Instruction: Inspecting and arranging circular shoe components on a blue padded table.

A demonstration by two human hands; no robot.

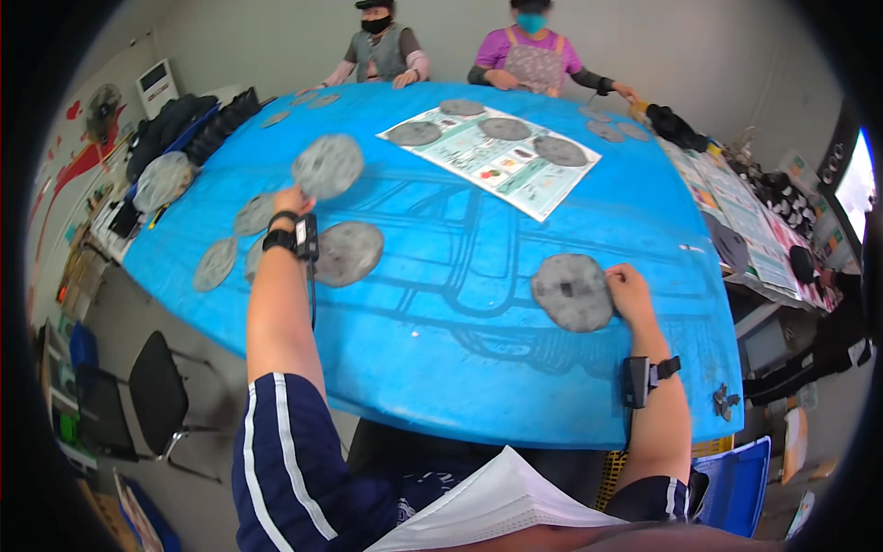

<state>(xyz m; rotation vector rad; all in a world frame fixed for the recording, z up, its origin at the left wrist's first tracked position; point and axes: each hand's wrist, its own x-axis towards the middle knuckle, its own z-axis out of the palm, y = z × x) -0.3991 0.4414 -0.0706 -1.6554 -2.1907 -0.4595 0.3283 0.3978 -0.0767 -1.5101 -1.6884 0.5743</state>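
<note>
My left hand is closed on the lower edge of a mottled grey disc, held up over the left part of the blue table. Around that wrist lie more grey discs: one to its right, one near the hand and one farther left; another is partly covered by my forearm. At the right, my right hand pinches the right edge of a grey disc with a small dark square at its middle. Whether that disc touches the table, I cannot tell.
On the blue table, a printed sheet bears several grey discs. Two people stand at the far edge, near more discs. Black chairs stand lower left; a blue crate is lower right. A paper-covered side table stands right.
</note>
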